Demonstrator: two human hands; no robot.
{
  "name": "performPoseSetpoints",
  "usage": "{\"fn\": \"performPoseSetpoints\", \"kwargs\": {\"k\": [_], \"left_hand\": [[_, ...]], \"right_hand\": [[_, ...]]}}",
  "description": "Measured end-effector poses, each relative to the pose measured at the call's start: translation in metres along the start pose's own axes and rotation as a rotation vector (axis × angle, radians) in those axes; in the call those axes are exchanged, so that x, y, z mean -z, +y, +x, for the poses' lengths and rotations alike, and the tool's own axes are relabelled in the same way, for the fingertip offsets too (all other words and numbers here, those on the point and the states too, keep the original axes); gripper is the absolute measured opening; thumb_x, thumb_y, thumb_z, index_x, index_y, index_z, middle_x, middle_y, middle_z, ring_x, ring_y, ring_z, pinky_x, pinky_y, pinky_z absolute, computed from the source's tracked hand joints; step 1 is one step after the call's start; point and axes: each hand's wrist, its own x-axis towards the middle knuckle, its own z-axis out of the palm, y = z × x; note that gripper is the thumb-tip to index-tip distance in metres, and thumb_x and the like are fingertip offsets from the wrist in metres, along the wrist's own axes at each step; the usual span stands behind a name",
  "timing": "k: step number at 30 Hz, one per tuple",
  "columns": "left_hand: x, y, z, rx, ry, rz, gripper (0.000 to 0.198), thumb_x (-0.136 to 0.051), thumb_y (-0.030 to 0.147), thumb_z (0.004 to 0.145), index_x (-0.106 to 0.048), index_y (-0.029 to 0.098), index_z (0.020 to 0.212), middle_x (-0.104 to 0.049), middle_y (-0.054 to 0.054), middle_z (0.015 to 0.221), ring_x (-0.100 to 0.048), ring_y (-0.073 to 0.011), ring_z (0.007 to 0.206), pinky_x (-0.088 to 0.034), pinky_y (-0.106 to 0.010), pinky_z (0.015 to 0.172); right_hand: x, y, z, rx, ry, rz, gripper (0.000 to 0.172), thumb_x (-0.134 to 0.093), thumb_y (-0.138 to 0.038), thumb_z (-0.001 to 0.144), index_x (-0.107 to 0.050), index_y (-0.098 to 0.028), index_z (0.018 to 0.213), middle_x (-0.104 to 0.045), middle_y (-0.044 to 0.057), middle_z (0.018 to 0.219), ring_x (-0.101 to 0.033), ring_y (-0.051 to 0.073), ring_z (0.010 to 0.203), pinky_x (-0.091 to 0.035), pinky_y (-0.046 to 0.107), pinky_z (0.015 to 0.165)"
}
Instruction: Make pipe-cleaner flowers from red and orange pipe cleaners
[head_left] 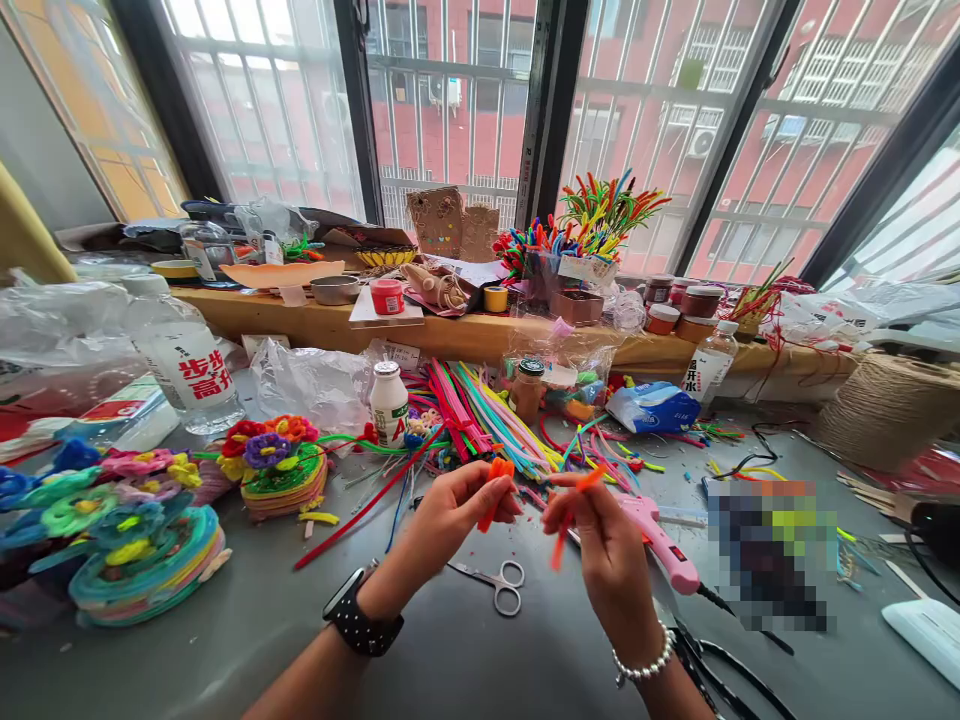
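Observation:
My left hand (471, 500), a dark watch on its wrist, is closed on an orange pipe cleaner piece (496, 490) bent into loops. Level with it on the right, my right hand (596, 520) pinches another orange pipe cleaner (558, 552), whose lower end hangs down and is blurred. A gap lies between the two hands. Below them a pair of small scissors (504, 585) rests on the grey table. Just beyond my right hand lies a pink glue gun (660, 550). Long pipe cleaners (487, 400) in many colours spread out behind the hands.
At left sit pipe-cleaner flower pieces (281, 465) and a large water bottle (180, 350). A white bottle (388, 405), a brown jar (528, 390) and a blue packet (652, 407) stand behind. Far right are a twine spool (889, 410) and a pixelated object (772, 555).

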Motion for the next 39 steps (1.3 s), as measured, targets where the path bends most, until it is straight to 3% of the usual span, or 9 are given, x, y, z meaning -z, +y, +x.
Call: {"fn": "performPoseSetpoints", "kwargs": {"k": [3,6,11,15,23,28,39], "left_hand": [[0.002,0.001,0.000,-0.003,0.003,-0.011,0.021,-0.048,0.030,0.076,-0.056,0.012,0.068,-0.060,-0.002,0.066,-0.054,-0.0105,0.059,-0.043,-0.021,0.056],[0.003,0.000,0.000,0.007,0.016,0.007,0.020,-0.050,0.030,0.075,-0.056,0.012,0.070,-0.059,-0.001,0.063,-0.054,-0.0111,0.059,-0.043,-0.021,0.057],[0.002,-0.002,0.000,0.010,0.000,0.024,0.020,-0.050,0.031,0.075,-0.057,0.012,0.073,-0.062,-0.003,0.069,-0.056,-0.0125,0.064,-0.045,-0.023,0.061],[0.000,0.000,0.000,0.030,-0.003,0.070,0.022,-0.051,0.032,0.073,-0.060,0.012,0.075,-0.064,-0.004,0.069,-0.057,-0.0145,0.065,-0.045,-0.023,0.059],[0.001,0.003,-0.001,0.007,-0.059,0.176,0.023,-0.052,0.032,0.073,-0.067,0.014,0.071,-0.066,-0.005,0.070,-0.056,-0.0147,0.064,-0.043,-0.022,0.057],[0.003,0.001,0.000,0.029,-0.094,0.153,0.023,-0.053,0.031,0.071,-0.066,0.012,0.071,-0.065,-0.005,0.069,-0.057,-0.0141,0.063,-0.044,-0.022,0.057],[0.009,0.002,-0.002,0.161,-0.184,0.114,0.028,-0.054,0.036,0.069,-0.064,0.011,0.073,-0.067,-0.007,0.068,-0.060,-0.0162,0.063,-0.044,-0.021,0.053]], "right_hand": [[0.001,-0.002,0.001,0.073,-0.093,-0.223,0.017,-0.036,-0.023,0.084,-0.048,-0.017,0.095,-0.052,-0.002,0.059,-0.049,0.011,0.050,-0.041,0.022,0.052],[-0.001,-0.004,0.001,0.150,-0.129,-0.327,0.014,-0.038,-0.020,0.082,-0.051,-0.017,0.085,-0.054,0.000,0.063,-0.050,0.012,0.057,-0.041,0.022,0.054],[0.001,-0.003,0.002,0.149,-0.036,-0.395,0.015,-0.038,-0.021,0.082,-0.052,-0.018,0.079,-0.057,0.003,0.069,-0.052,0.014,0.061,-0.042,0.024,0.056],[0.002,-0.003,0.002,0.102,-0.016,-0.380,0.017,-0.038,-0.024,0.083,-0.053,-0.018,0.076,-0.058,0.003,0.066,-0.052,0.014,0.057,-0.041,0.024,0.053],[0.003,-0.010,0.004,-0.006,-0.137,-0.274,0.017,-0.041,-0.027,0.082,-0.054,-0.018,0.076,-0.057,0.000,0.066,-0.050,0.012,0.056,-0.039,0.021,0.051],[0.005,-0.011,0.004,0.029,-0.185,-0.244,0.015,-0.045,-0.027,0.080,-0.057,-0.018,0.076,-0.059,0.001,0.070,-0.053,0.013,0.062,-0.041,0.022,0.054],[0.002,-0.007,0.003,0.132,-0.161,-0.305,0.014,-0.046,-0.023,0.080,-0.059,-0.019,0.078,-0.057,0.002,0.070,-0.053,0.014,0.062,-0.042,0.024,0.057]]}}
